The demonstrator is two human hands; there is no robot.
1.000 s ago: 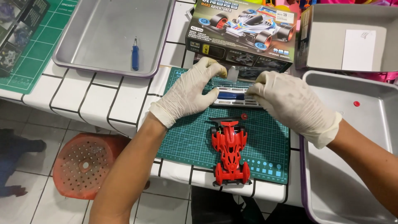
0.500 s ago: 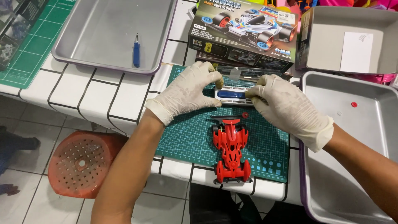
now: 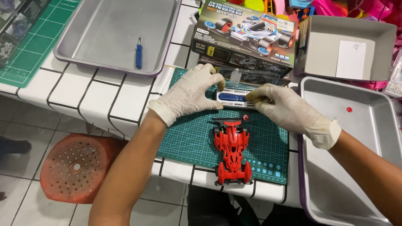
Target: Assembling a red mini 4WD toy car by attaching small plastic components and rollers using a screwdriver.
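Note:
Both my hands wear white gloves and grip a small flat white and blue case (image 3: 233, 97) lying on the green cutting mat (image 3: 188, 142). My left hand (image 3: 188, 94) holds its left end, my right hand (image 3: 282, 109) its right end. A red toy race car (image 3: 231, 151) stands on the mat just below the case, nose toward it. A small red bead-like part (image 3: 246, 118) lies on the mat beside the car's nose.
A printed toy-car box (image 3: 247, 35) stands behind the mat. A grey tray (image 3: 83, 50) at the upper left holds a blue screwdriver (image 3: 139, 54). Another grey tray (image 3: 356, 138) on the right holds a red dot-like piece (image 3: 349, 109). An open cardboard box (image 3: 347, 50) sits behind it. A red stool (image 3: 73, 167) stands below the table.
My hands have drawn slightly apart along the case, so more of its blue middle shows. The car and trays have not moved.

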